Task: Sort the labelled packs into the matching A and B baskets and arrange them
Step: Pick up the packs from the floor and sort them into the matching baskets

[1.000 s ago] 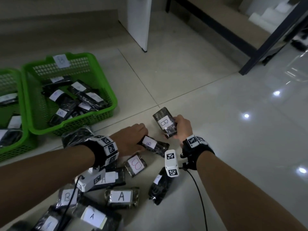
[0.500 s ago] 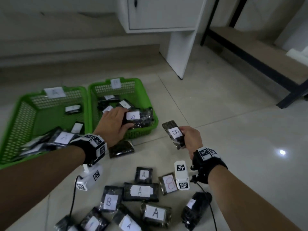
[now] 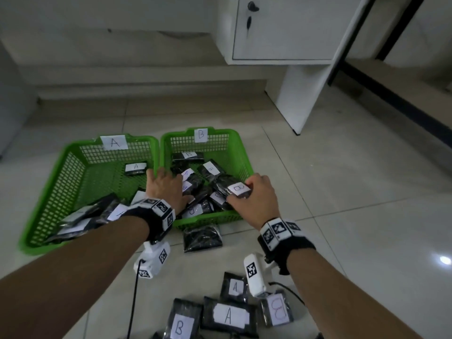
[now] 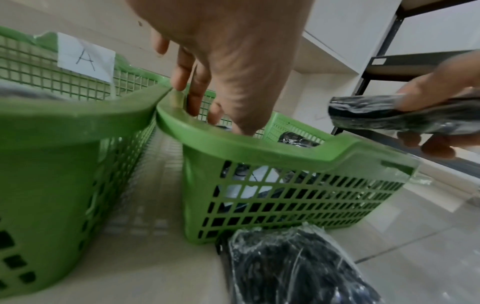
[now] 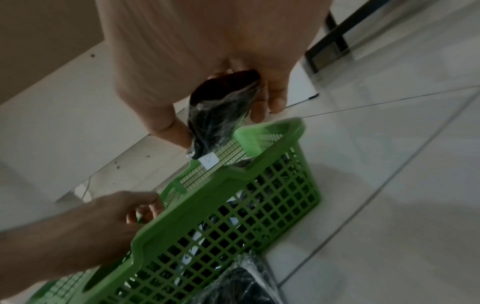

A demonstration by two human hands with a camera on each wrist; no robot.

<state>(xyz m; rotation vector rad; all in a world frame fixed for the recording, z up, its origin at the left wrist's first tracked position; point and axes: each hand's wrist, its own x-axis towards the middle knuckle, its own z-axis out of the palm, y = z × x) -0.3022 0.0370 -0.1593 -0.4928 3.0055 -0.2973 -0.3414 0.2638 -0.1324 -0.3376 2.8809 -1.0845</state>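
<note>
Over the B basket (image 3: 241, 152), at about 3 o'clock inside it, the right hand (image 3: 259, 196) pinches a B pack (image 3: 232, 189) by its end, soft, light and slippery-looking in clear wrap, while the left hand (image 3: 166, 189) hangs loose, holding nothing.

Two green baskets (image 3: 73, 172) are standing side by side on the floor, one labelled A, one labelled B (image 3: 244, 152). Five packs (image 3: 228, 314) are lying in plain view on the floor near its front edge. One pack (image 3: 236, 189) is sitting in a hand. Packs inside the baskets are overlapping, so counting them is not possible.
</note>
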